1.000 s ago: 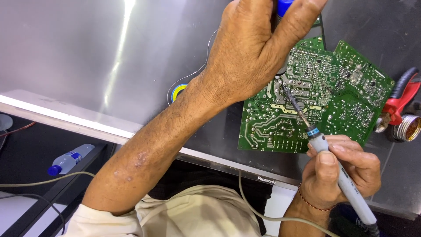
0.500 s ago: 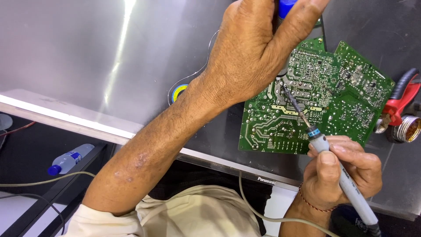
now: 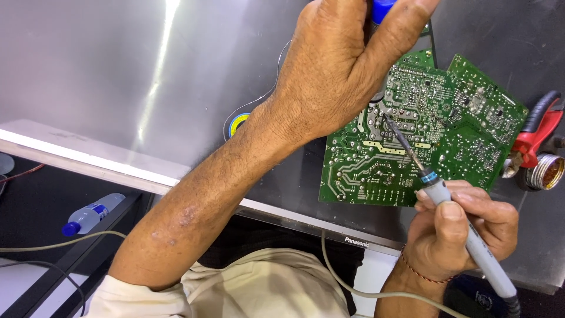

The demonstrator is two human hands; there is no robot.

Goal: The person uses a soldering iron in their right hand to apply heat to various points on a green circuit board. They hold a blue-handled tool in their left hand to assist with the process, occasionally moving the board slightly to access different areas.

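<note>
A green circuit board (image 3: 453, 129) lies solder side up on a grey metal surface. My right hand (image 3: 465, 229) grips a grey soldering iron (image 3: 447, 206) like a pen, and its thin tip rests on the board near the middle. My left hand (image 3: 341, 65) reaches over the board from the left and is closed around a blue-topped tool (image 3: 382, 9) held upright, whose lower end sits close to the iron's tip. Most of that tool is hidden by my fingers.
A yellow and blue tape roll (image 3: 238, 123) shows behind my left wrist. Red-handled pliers (image 3: 538, 138) and a round metal tin (image 3: 544, 172) lie at the right edge. A plastic bottle (image 3: 91, 213) with a blue cap lies on the dark floor at the left.
</note>
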